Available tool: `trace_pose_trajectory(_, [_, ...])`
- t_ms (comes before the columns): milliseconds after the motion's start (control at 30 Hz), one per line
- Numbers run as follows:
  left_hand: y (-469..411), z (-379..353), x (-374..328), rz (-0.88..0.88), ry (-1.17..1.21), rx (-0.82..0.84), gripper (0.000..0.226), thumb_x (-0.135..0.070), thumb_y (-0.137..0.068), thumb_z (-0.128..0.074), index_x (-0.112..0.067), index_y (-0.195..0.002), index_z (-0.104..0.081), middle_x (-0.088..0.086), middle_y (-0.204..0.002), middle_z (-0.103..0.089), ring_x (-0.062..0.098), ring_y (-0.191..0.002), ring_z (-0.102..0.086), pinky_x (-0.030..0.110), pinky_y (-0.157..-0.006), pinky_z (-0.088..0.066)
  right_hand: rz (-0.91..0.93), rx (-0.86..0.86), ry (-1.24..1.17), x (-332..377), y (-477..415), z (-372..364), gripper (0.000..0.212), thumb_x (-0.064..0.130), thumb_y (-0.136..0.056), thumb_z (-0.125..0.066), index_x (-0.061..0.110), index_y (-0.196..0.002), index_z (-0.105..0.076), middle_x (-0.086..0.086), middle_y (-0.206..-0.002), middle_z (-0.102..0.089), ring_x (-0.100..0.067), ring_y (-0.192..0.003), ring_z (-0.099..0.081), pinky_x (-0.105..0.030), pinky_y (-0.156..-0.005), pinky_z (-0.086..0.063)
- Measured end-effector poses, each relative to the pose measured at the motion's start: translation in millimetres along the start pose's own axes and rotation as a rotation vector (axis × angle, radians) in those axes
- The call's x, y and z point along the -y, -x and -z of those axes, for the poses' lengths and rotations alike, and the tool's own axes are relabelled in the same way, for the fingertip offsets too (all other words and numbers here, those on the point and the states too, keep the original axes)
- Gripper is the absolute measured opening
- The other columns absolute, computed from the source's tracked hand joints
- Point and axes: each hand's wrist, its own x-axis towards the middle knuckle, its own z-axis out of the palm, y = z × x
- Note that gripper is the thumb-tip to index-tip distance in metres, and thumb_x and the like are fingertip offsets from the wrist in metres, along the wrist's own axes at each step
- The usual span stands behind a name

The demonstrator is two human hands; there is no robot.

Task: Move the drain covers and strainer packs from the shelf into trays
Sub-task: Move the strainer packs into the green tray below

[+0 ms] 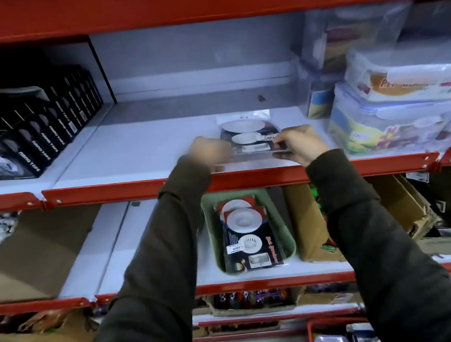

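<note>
Both hands grip one strainer pack (248,136) at the front edge of the upper shelf (131,154). The right hand (299,143) pinches the pack's right side, thumb on top and fingers beneath. The left hand (210,151) is blurred; it closes on the pack's left side, though exactly how its fingers sit cannot be told. The pack lies flat near the middle of the shelf's front edge, its far end pointing toward the back wall. Black boxes (44,136) line the shelf's left end, and clear plastic containers (398,104) stack at its right end. On the shelf below, directly under the hands, a green tray (286,237) holds more strainer packs (247,233), with cardboard boxes (307,226) just beside its right side.
</note>
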Motion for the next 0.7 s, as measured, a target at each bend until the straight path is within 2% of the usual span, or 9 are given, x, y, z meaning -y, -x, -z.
trace_pose_trajectory(67, [16, 18, 4, 0.06, 0.138, 0.126, 0.035, -0.014, -0.087, -0.072, 0.001, -0.118, -0.068, 0.011, -0.098, -0.073, 0.025, -0.093, -0.075, 0.028, -0.058, -0.06, -0.068, 0.138, -0.181, -1, 16, 17, 0.011, -0.007, -0.085, -0.059, 0.003, -0.082, -0.061, -0.009, -0.064, -0.07, -0.016, -0.057, -0.071, -0.028, -0.055, -0.061])
trace_pose_trajectory(167, [43, 36, 27, 0.097, 0.129, 0.366, 0.022, -0.016, -0.082, -0.078, -0.013, -0.104, -0.074, 0.001, -0.087, -0.08, 0.008, -0.07, -0.076, 0.018, -0.056, -0.059, -0.165, 0.444, -0.218, -21, 41, 40, 0.022, -0.002, -0.076, -0.066, 0.002, -0.097, -0.071, -0.014, -0.09, -0.079, -0.021, -0.077, -0.077, -0.027, -0.064, -0.062])
trace_pose_trajectory(233, [59, 39, 49, 0.08, 0.072, 0.508, 0.021, -0.015, -0.081, -0.077, -0.017, -0.102, -0.073, 0.002, -0.09, -0.081, 0.009, -0.07, -0.077, 0.017, -0.057, -0.059, -0.17, 0.586, -0.139, -45, 53, 49, 0.042, -0.003, -0.073, -0.068, 0.0, -0.115, -0.066, -0.017, -0.107, -0.075, -0.025, -0.087, -0.074, -0.031, -0.07, -0.062])
trace_pose_trajectory(300, [74, 38, 74, 0.095, 0.024, 0.646, 0.026, -0.012, -0.075, -0.081, -0.017, -0.099, -0.073, 0.003, -0.09, -0.081, 0.009, -0.07, -0.076, 0.018, -0.056, -0.058, -0.144, 0.662, -0.082, -76, 66, 54, 0.054, -0.009, -0.072, -0.065, -0.001, -0.126, -0.058, -0.017, -0.113, -0.071, -0.026, -0.091, -0.071, -0.03, -0.075, -0.061])
trace_pose_trajectory(400, [84, 30, 116, 0.195, -0.077, 0.788, 0.029, -0.007, -0.073, -0.08, -0.017, -0.098, -0.07, -0.001, -0.086, -0.08, 0.006, -0.07, -0.074, 0.017, -0.058, -0.058, -0.185, 0.781, -0.081, -125, 84, 60, 0.057, -0.013, -0.065, -0.071, -0.002, -0.121, -0.062, -0.022, -0.114, -0.067, -0.03, -0.098, -0.068, -0.03, -0.075, -0.062])
trace_pose_trajectory(500, [90, 19, 161, 0.365, -0.167, 0.896, 0.028, -0.005, -0.078, -0.077, -0.013, -0.104, -0.069, 0.001, -0.093, -0.08, 0.01, -0.078, -0.076, 0.02, -0.065, -0.06, -0.278, 0.954, 0.006, -168, 99, 60, 0.05, -0.009, -0.066, -0.076, 0.008, -0.112, -0.069, -0.011, -0.108, -0.074, -0.023, -0.096, -0.072, -0.031, -0.081, -0.06])
trace_pose_trajectory(567, [92, 10, 189, 0.49, -0.144, 0.884, 0.02, -0.003, -0.082, -0.076, -0.012, -0.099, -0.071, 0.003, -0.089, -0.08, 0.011, -0.076, -0.077, 0.022, -0.065, -0.061, -0.378, 0.954, 0.081, -197, 103, 57, 0.05, -0.011, -0.068, -0.074, 0.0, -0.116, -0.064, -0.021, -0.112, -0.069, -0.034, -0.102, -0.065, -0.043, -0.088, -0.052])
trace_pose_trajectory(633, [91, 2, 210, 0.554, -0.142, 0.8, 0.021, -0.005, -0.082, -0.078, -0.012, -0.099, -0.068, 0.0, -0.085, -0.081, 0.009, -0.072, -0.076, 0.022, -0.063, -0.061, -0.455, 0.792, 0.112, -219, 101, 54, 0.055, -0.011, -0.068, -0.073, -0.008, -0.12, -0.058, -0.029, -0.121, -0.06, -0.041, -0.108, -0.051, -0.048, -0.084, -0.04])
trace_pose_trajectory(700, [82, -4, 221, 0.546, -0.092, 0.643, 0.033, -0.01, -0.079, -0.082, -0.013, -0.107, -0.065, 0.0, -0.092, -0.08, 0.01, -0.076, -0.076, 0.025, -0.066, -0.062, -0.514, 0.567, -0.006, -226, 92, 50, 0.056, -0.013, -0.077, -0.069, -0.005, -0.131, -0.055, -0.029, -0.128, -0.061, -0.037, -0.101, -0.062, -0.046, -0.082, -0.052])
